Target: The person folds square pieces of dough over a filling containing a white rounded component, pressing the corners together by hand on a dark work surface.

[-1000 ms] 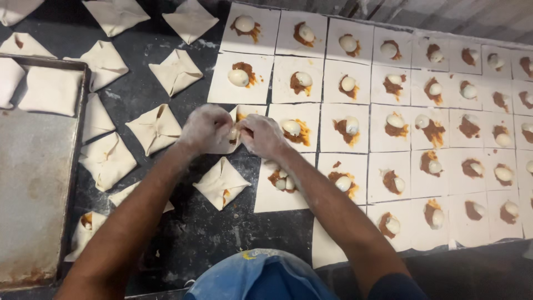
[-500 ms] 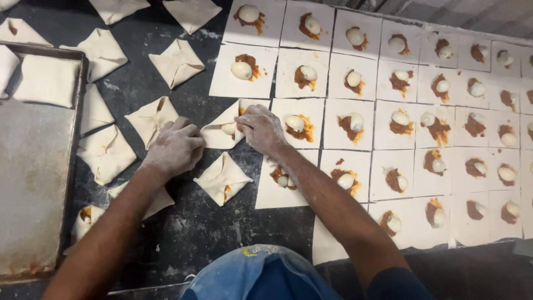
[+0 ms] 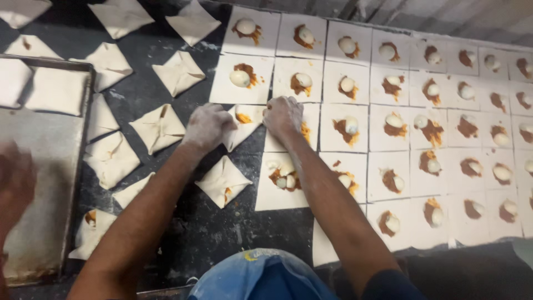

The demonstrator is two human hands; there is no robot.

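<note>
My left hand (image 3: pixel 206 128), dusted with flour, presses the folded left corner of a dough square (image 3: pixel 247 118) that holds orange filling. My right hand (image 3: pixel 283 116) rests just right of that piece, on the neighbouring filled dough square (image 3: pixel 307 129). A folded pastry parcel (image 3: pixel 222 181) lies below my left hand. Below my right hand sits an open dough square (image 3: pixel 284 179) with filling and egg pieces.
Rows of open dough squares (image 3: pixel 400 83) with orange filling and egg halves cover the dark worktop to the right. Several folded parcels (image 3: pixel 159 128) lie to the left. A metal tray (image 3: pixel 39 183) with parcels stands at far left. Another person's blurred hand (image 3: pixel 14 186) hovers over it.
My left hand came back from the folded parcels at the left to the dough square beside my right hand. A blurred hand appeared over the tray.
</note>
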